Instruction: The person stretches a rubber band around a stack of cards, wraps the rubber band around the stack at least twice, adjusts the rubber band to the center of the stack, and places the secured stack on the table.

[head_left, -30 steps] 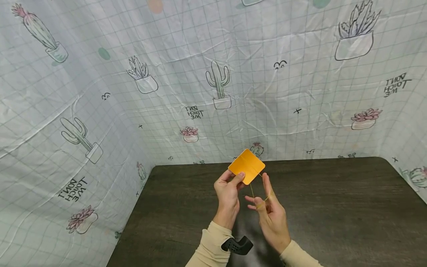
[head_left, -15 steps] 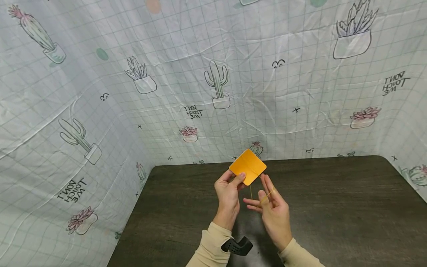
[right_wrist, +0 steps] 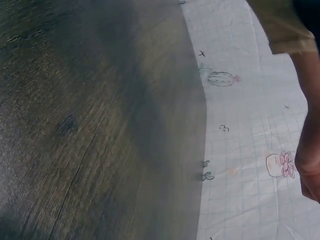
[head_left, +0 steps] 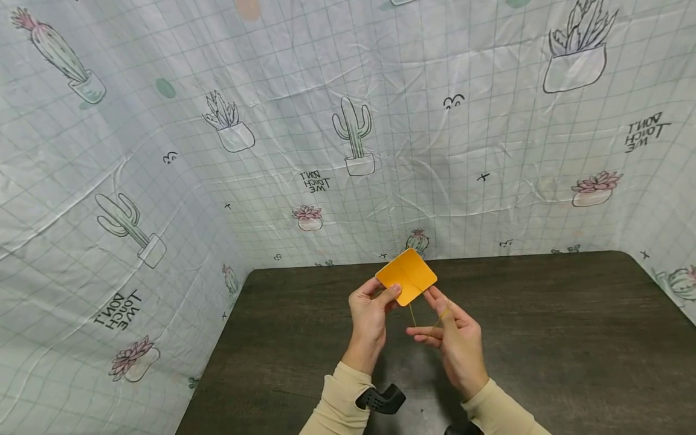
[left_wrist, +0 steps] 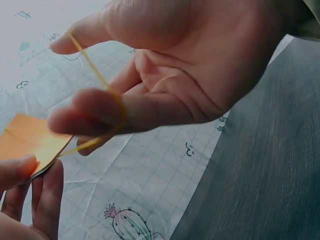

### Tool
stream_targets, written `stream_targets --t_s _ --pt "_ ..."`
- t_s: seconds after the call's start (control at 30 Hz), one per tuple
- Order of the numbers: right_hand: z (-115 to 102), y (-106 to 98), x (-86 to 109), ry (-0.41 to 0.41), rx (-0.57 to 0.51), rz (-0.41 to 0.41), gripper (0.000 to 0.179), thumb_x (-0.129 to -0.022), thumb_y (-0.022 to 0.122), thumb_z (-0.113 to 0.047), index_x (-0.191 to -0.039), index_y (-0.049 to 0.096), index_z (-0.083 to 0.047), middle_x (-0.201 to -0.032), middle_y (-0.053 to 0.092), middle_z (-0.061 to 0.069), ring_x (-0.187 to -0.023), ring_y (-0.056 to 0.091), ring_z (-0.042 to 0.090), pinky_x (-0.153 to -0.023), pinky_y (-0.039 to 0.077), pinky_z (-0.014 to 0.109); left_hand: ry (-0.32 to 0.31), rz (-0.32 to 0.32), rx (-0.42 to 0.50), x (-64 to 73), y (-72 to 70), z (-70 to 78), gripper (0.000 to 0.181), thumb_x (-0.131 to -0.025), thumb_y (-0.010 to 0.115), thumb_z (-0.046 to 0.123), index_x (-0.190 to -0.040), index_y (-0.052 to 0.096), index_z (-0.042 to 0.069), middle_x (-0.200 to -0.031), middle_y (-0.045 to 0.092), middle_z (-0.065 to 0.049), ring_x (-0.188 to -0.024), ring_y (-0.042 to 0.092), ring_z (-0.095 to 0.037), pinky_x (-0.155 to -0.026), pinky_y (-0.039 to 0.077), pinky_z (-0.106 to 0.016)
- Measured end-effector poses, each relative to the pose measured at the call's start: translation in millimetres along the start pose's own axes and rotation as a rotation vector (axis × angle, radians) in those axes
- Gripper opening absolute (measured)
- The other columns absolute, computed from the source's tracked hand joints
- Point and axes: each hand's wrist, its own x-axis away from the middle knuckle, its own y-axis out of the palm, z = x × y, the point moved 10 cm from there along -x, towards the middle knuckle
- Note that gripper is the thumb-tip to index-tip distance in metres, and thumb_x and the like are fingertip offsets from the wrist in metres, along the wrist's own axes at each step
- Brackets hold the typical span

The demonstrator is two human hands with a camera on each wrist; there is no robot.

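A flat orange square card (head_left: pixel 408 277) with rounded corners is held above the table, its thickness hard to tell. My left hand (head_left: pixel 368 320) pinches its near left edge, thumb on the orange face. A thin yellow rubber band (left_wrist: pixel 95 65) runs across the card and stretches off its near right edge to my right hand (head_left: pixel 462 344). In the left wrist view the band passes over the thumb and round the fingers of the right hand, which are bent at the knuckles. The right fingertips are close to the card's right corner. The right wrist view shows neither card nor band.
Beneath both hands is a dark wood-grain table (head_left: pixel 544 332). A pale gridded cloth (head_left: pixel 283 133) with cactus drawings hangs behind it and along the sides. A black strap device (head_left: pixel 380 400) is on the left wrist.
My right hand has moved slightly right and turned, its thumb shifting toward the index finger with the band. The card has tilted a little and shifted slightly right in my left hand.
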Motion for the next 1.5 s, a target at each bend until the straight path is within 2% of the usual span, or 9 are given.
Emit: stream_targets --t_s 0.17,0.33,0.5,0.63,0.77,1.03,1.33,1.5 --pt "4.2 -4.7 -2.9 0.088 -0.058 -0.007 0.055 -0.108 0.045 -0.034 -0.144 0.048 0.007 -0.127 0.068 -0.001 -0.064 0.073 0.023 -0.06 0.06 0.03 -0.019 -0.054 -0.04 -0.1 -0.4 -1.2 0.024 -0.081 0.076 -0.01 -0.104 0.07 -0.017 -0.082 0.071 -0.01 -0.069 0.071 -0.016 -0.058 0.058 -0.024" --pt "6.9 -10.7 -4.2 0.162 -0.05 0.008 0.048 -0.107 0.046 -0.041 -0.134 0.058 -0.003 -0.118 0.072 -0.002 -0.062 0.072 0.021 -0.06 0.06 0.028 -0.016 -0.16 -0.09 0.1 3.0 1.0 0.023 -0.084 0.076 -0.008 -0.103 0.069 -0.017 -0.083 0.073 -0.01 -0.067 0.069 -0.014 -0.06 0.058 -0.025" --pt "7.1 -15.0 -4.2 0.205 -0.012 0.023 0.051 -0.107 0.046 -0.042 -0.13 0.057 0.002 -0.11 0.074 -0.002 -0.061 0.071 0.021 -0.06 0.06 0.029 -0.002 -0.242 -0.139 1.0 7.2 4.6 0.023 -0.085 0.076 -0.005 -0.102 0.068 -0.018 -0.082 0.073 -0.005 -0.065 0.066 -0.013 -0.06 0.057 -0.025" --pt "8.8 -17.6 -4.9 0.233 0.009 0.02 0.052 -0.107 0.046 -0.043 -0.126 0.059 0.004 -0.107 0.075 -0.001 -0.061 0.071 0.021 -0.061 0.06 0.031 -0.009 -0.27 -0.162 0.7 7.7 3.8 0.021 -0.085 0.077 -0.004 -0.102 0.07 -0.016 -0.084 0.074 -0.007 -0.067 0.066 -0.014 -0.061 0.057 -0.026" --pt "11.9 -19.3 -6.1 0.273 0.045 0.015 0.061 -0.106 0.045 -0.045 -0.13 0.052 0.011 -0.105 0.074 0.0 -0.062 0.071 0.021 -0.063 0.061 0.031 -0.012 -0.298 -0.187 0.9 7.3 2.9 0.022 -0.085 0.076 -0.004 -0.103 0.07 -0.015 -0.087 0.074 -0.008 -0.071 0.067 -0.015 -0.063 0.058 -0.027" --pt "14.6 -20.2 -10.2 0.338 0.102 -0.011 0.071 -0.106 0.043 -0.05 -0.139 0.037 0.012 -0.1 0.068 0.007 -0.061 0.071 0.021 -0.062 0.061 0.032 -0.027 -0.377 -0.208 3.4 10.5 0.9 0.024 -0.086 0.076 -0.004 -0.106 0.069 -0.017 -0.089 0.073 -0.009 -0.077 0.07 -0.016 -0.069 0.061 -0.031" --pt "14.2 -18.9 -15.4 0.385 0.195 -0.095 0.079 -0.104 0.042 -0.055 -0.145 0.035 0.012 -0.115 0.066 0.017 -0.061 0.071 0.023 -0.064 0.061 0.034 -0.02 -0.447 -0.214 5.2 14.9 1.3 0.024 -0.086 0.076 -0.004 -0.103 0.068 -0.019 -0.084 0.071 -0.011 -0.075 0.069 -0.016 -0.067 0.061 -0.031" --pt "14.9 -20.5 -17.6 0.407 0.241 -0.118 0.078 -0.105 0.04 -0.056 -0.142 0.037 0.013 -0.112 0.065 0.016 -0.062 0.072 0.025 -0.064 0.061 0.036 -0.029 -0.476 -0.227 7.5 16.9 2.7 0.027 -0.086 0.077 -0.002 -0.105 0.068 -0.018 -0.085 0.071 -0.009 -0.074 0.069 -0.015 -0.066 0.061 -0.03"
